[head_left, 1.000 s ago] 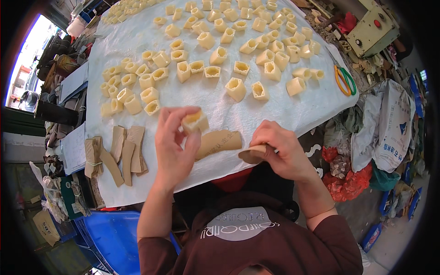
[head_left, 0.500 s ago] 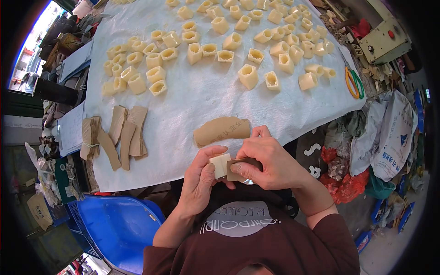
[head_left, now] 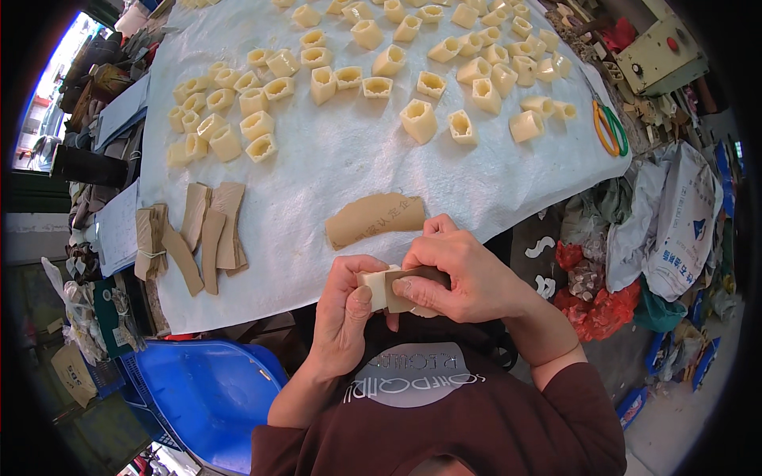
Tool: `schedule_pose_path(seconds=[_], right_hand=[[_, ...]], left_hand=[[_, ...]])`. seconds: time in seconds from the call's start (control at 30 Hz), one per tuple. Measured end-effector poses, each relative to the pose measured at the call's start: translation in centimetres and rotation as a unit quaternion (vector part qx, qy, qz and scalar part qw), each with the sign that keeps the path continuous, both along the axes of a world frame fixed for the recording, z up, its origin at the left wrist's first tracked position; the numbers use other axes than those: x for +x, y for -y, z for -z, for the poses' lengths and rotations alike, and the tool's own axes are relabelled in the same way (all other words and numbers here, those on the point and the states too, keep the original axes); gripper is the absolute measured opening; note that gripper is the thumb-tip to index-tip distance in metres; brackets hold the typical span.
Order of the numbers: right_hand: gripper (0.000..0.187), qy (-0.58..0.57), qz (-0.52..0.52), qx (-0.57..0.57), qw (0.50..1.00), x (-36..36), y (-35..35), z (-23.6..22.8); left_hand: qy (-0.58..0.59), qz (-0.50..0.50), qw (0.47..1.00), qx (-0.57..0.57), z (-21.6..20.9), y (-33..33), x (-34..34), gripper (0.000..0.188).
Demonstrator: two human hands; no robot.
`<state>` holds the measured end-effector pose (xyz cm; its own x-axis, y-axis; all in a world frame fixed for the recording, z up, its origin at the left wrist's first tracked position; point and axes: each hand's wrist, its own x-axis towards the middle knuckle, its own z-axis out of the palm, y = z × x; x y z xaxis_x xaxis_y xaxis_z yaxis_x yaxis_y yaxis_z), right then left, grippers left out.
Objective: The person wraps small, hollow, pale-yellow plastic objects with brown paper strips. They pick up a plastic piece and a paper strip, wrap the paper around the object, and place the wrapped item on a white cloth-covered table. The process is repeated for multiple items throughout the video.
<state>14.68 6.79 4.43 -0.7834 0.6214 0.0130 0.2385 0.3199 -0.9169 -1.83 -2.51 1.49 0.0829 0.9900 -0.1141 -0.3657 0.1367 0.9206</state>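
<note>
My left hand (head_left: 341, 313) grips a small cream-coloured hollow block (head_left: 373, 292) between thumb and fingers, just off the table's near edge. Closed on a folded brown sandpaper strip (head_left: 398, 295), my right hand (head_left: 472, 278) presses it against the block's right side, covering much of that side. A wider curved piece of brown sandpaper (head_left: 373, 220) with dark print lies just beyond my hands. Several narrow sandpaper strips (head_left: 213, 238) lie to the left, beside a tied bundle of them (head_left: 149, 242).
Many cream hollow blocks (head_left: 418, 120) stand and lie across the far part of the white-covered table (head_left: 294, 178). Scissors (head_left: 607, 131) with orange and green handles rest at its right edge. A blue plastic tub (head_left: 210, 397) is below left; white sacks (head_left: 675, 222) and red bags (head_left: 595, 309) are right.
The sandpaper in my right hand has shifted left over the block, covering more of it. My view has moved slightly, so the table's things appear a little further left.
</note>
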Motion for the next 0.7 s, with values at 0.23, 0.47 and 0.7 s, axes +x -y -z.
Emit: schedule_pose_path(seconds=[0.23, 0.47, 0.7], right_hand=[[0.014, 0.010, 0.007, -0.024, 1.000, 0.2, -0.1, 0.2], [0.015, -0.034, 0.062, 0.122, 0.990, 0.1, -0.2, 1.3], [0.014, -0.025, 0.010, 0.129, 0.991, 0.6, -0.6, 1.1]], left_hand=[[-0.033, -0.002, 0.999, 0.028, 0.1, -0.1, 0.2, 0.034], [-0.098, -0.018, 0.991, 0.091, 0.6, -0.2, 0.3, 0.036], [-0.136, -0.003, 0.989, 0.066, 0.6, 0.0, 0.8, 0.037]])
